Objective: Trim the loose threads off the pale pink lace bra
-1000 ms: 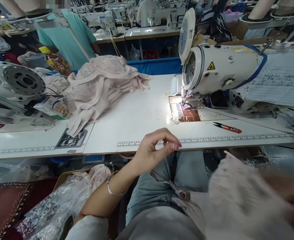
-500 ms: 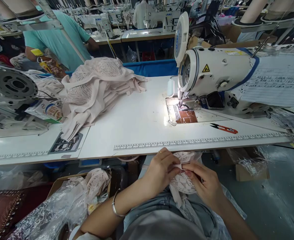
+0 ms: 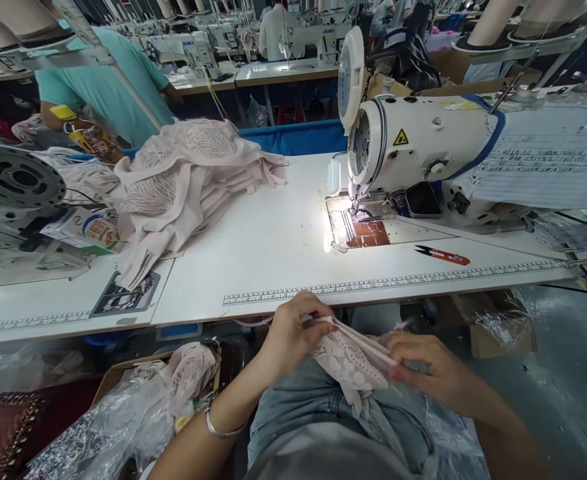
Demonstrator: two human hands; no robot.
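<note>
Over my lap, just below the table's front edge, a pale pink lace garment [image 3: 350, 363] is stretched between my two hands. My left hand [image 3: 296, 333] pinches one end of its edge band between thumb and fingers. At the other end my right hand [image 3: 430, 367], a little blurred, grips the same edge. Lace and a loose strap hang down from the band onto my legs. Above my hands stands a white sewing machine [image 3: 413, 143], its needle area lit. Orange thread snips [image 3: 442, 255] lie on the table in front of it.
A heap of pale pink garments [image 3: 188, 180] rests on the white table [image 3: 253, 247], left of the machine. Another machine [image 3: 18, 193] stands at the far left. Below, a box [image 3: 123, 387] holds plastic and lace. Across the table is a person in a teal shirt [image 3: 98, 80].
My hands have moved apart, left hand leftward and right hand to the right and slightly down. The garment's edge, bunched between them before, is now drawn out straight.
</note>
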